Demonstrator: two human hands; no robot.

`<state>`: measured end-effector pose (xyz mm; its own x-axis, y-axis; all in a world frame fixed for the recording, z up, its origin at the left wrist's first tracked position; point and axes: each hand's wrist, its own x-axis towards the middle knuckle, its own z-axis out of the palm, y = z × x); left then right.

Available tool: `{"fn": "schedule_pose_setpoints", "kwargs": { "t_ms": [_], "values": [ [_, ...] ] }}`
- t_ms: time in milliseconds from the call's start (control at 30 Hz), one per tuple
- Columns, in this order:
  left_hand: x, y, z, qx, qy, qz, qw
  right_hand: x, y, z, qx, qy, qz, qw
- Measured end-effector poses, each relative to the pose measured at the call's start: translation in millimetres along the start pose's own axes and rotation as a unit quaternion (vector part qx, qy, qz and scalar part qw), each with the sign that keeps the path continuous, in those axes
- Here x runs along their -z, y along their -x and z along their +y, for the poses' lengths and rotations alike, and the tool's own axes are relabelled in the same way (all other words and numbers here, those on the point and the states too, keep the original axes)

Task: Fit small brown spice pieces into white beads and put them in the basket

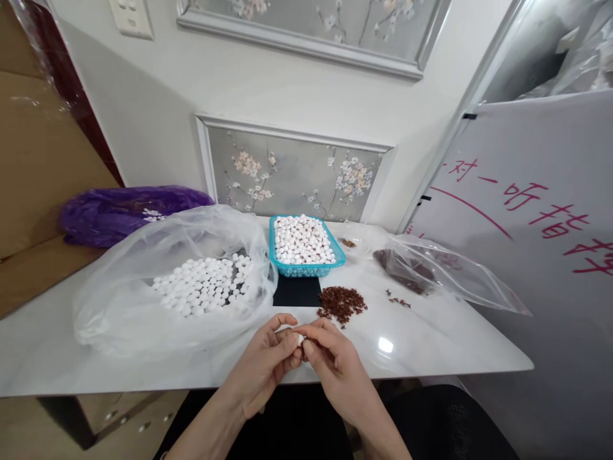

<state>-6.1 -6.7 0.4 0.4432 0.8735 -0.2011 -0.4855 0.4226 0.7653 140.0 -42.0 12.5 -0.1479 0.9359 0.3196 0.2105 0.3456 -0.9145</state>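
Note:
Between my fingertips, near the table's front edge, is a small white ball [300, 340]. My left hand [268, 361] pinches it from the left, thumb against its side. My right hand [335, 358] meets it from the right with thumb and forefinger closed; whether it also holds a small brown piece is too small to tell. Just beyond my right hand lies a pile of small reddish-brown pieces [341, 303]. Behind the hands a blue basket [309, 270] is heaped with white balls. On the left, more white balls [204, 284] lie in an open clear plastic bag [115, 306].
A black flat square [297, 291] lies before the basket. A zip bag [460, 275] of brown pieces is at the right, with a few loose pieces [398, 300] nearby. A purple bag [119, 214] lies at the back left. The white table [460, 348] ends close to my wrists.

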Motion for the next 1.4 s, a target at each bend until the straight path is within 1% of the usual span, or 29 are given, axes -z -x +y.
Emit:
{"fn": "schedule_pose_setpoints", "kwargs": {
  "t_ms": [100, 267, 500, 800, 933, 1067, 1200, 1300, 1400],
  "values": [
    [-1.0, 0, 0, -0.005, -0.013, -0.006, 1.000, 0, 0, -3, 0.004, 0.013, 0.004, 1.000],
    [-1.0, -1, -1, -0.011, -0.027, -0.016, 0.999, -4, 1, -6, 0.012, 0.031, 0.028, 0.999],
    [-0.3, -1, -2, -0.018, -0.025, -0.017, 0.999, -10, -1, -4, 0.022, 0.065, 0.053, 0.996],
    [-5.0, 2, 1, -0.011, -0.018, -0.020, 1.000, -12, -2, -1, 0.019, 0.063, 0.063, 0.996],
    [-2.1, 3, 2, -0.007, -0.008, -0.016, 1.000, -3, 0, 8, 0.003, 0.020, 0.057, 0.998],
    [-2.1, 2, 4, 0.005, -0.013, 0.006, 1.000, 15, 5, 24, -0.023, 0.024, 0.089, 0.996],
    [-11.8, 0, 9, -0.009, -0.017, 0.014, 1.000, 33, 10, 34, -0.050, 0.064, 0.138, 0.987],
    [-22.3, -1, 13, -0.029, -0.036, 0.004, 0.999, 41, 13, 38, -0.057, 0.061, 0.163, 0.983],
    [-30.3, -2, 14, -0.041, -0.054, -0.009, 0.998, 46, 16, 42, -0.058, 0.049, 0.174, 0.982]
  ]
}}
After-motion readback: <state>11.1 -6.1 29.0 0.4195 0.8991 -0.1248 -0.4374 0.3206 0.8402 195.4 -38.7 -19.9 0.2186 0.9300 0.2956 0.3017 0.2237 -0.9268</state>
